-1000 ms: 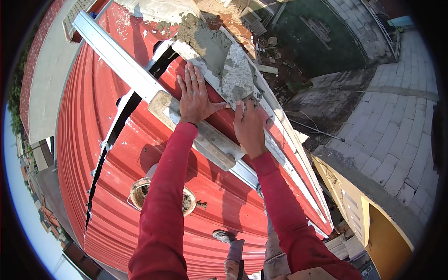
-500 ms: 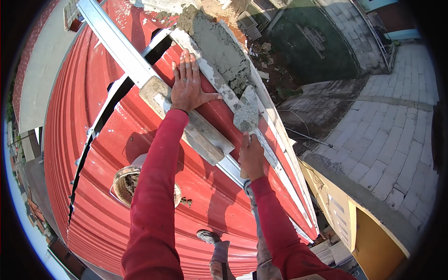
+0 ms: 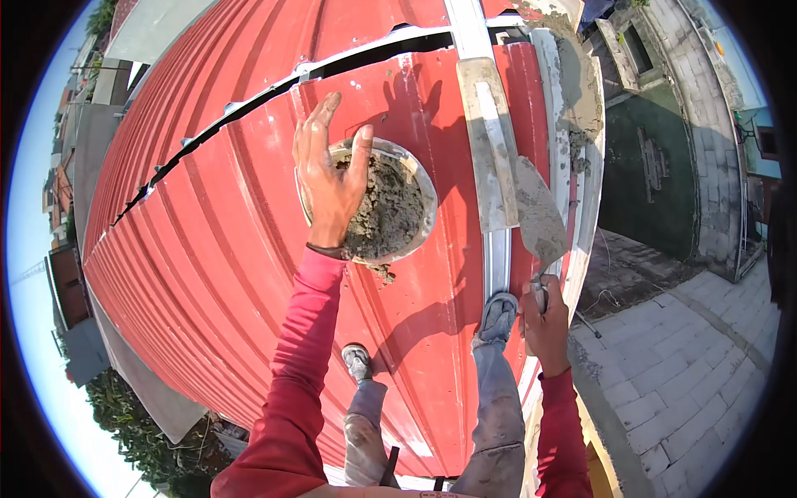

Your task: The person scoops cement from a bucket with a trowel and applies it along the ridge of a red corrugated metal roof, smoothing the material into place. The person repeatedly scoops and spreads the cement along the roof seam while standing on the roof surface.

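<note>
My left hand [image 3: 329,170] is open with its fingers spread, over the left side of a bucket [image 3: 426,178]. Wet grey mortar [image 3: 386,203] fills much of that bucket; whether the hand touches the rim I cannot tell. My right hand [image 3: 544,319] is closed round the handle of a mortar-smeared trowel [image 3: 541,212], whose blade points away from me. Beside the blade lies a long wooden float [image 3: 486,141] with a pale handle, resting along a metal channel [image 3: 496,261]. Fresh mortar [image 3: 579,79] covers the wall top at the far right.
Red corrugated roofing [image 3: 241,274] spreads under my feet, with a dark gap [image 3: 274,91] crossing it on the far side. Beyond the roof's right edge [image 3: 591,216] is a drop to a paved area [image 3: 664,349]. My shoes [image 3: 498,317] stand near the channel.
My view has swung left toward the bucket. My left hand has left the area by the float and wall and is now over the bucket. The trowel has come away from the wall-top mortar.
</note>
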Available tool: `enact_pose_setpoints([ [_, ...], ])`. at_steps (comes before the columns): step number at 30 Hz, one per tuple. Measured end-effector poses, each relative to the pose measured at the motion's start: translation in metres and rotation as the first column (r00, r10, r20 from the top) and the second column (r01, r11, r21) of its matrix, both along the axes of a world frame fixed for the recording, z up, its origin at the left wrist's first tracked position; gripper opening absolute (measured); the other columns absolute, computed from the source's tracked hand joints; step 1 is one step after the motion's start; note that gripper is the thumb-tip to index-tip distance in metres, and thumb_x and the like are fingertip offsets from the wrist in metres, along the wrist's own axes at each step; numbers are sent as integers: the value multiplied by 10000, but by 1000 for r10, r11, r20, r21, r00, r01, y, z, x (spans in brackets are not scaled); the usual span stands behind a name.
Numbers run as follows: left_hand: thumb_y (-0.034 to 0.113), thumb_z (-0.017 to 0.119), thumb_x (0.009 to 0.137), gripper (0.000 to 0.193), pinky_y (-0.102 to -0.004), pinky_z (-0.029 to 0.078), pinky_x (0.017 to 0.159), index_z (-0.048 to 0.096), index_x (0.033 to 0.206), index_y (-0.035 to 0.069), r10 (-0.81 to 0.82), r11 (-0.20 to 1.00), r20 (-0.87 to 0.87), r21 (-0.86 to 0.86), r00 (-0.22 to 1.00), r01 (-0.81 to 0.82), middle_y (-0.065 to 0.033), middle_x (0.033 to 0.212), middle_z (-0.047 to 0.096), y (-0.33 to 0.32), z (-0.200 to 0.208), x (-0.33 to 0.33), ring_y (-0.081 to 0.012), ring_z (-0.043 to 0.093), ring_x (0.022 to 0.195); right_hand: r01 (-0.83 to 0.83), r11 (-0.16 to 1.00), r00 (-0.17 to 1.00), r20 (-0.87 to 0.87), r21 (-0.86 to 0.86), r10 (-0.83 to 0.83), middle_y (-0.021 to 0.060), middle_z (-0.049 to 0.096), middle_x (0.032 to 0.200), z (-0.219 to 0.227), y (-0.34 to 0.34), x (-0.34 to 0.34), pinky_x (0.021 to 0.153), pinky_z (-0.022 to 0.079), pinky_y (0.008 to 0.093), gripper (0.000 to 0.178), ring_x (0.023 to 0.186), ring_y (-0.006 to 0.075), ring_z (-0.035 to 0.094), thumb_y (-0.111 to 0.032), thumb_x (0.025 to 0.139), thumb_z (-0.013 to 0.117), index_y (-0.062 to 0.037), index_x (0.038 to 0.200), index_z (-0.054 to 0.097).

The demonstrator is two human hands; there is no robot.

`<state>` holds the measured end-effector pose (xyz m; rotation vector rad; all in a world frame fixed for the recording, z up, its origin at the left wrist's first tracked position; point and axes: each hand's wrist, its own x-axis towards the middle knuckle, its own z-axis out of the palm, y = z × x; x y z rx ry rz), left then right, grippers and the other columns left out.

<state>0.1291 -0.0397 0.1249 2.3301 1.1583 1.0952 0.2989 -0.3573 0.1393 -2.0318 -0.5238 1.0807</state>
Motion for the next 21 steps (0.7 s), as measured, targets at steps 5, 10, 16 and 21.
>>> enact_pose_setpoints([
  [5,516,566,970,669,-421,348,1086,477,1369,-14,305,531,67,-840,950,-111,-112,1277,563,-20,-111,-216,-249,468,1251,-668,732,620,442,-137,648,149,639,690,21,110,-59,520,518,449,224,590,337,657,-221,963,570,-6,1004,524],
  [10,523,459,1016,672,-331,363,1073,471,1407,-24,390,569,480,-797,786,204,-96,1366,524,-38,-140,-138,-180,479,1239,-663,663,194,775,-349,602,222,632,676,-80,190,-94,554,512,519,273,642,421,652,-217,945,562,30,1043,499],
  [16,414,495,1036,469,-244,440,895,660,1188,2,431,664,635,-704,641,251,16,1055,628,-42,-104,-118,-64,529,970,-751,591,410,495,-294,766,201,638,671,-64,111,-111,549,538,498,282,630,400,658,-189,926,568,16,1098,479],
  [21,343,528,1037,366,-232,275,616,476,763,106,326,720,587,-663,741,208,84,766,390,-63,-91,-74,-46,304,711,-516,833,725,415,-200,550,265,617,899,-82,101,-97,567,527,483,252,619,429,620,-272,991,506,-44,1097,520],
])
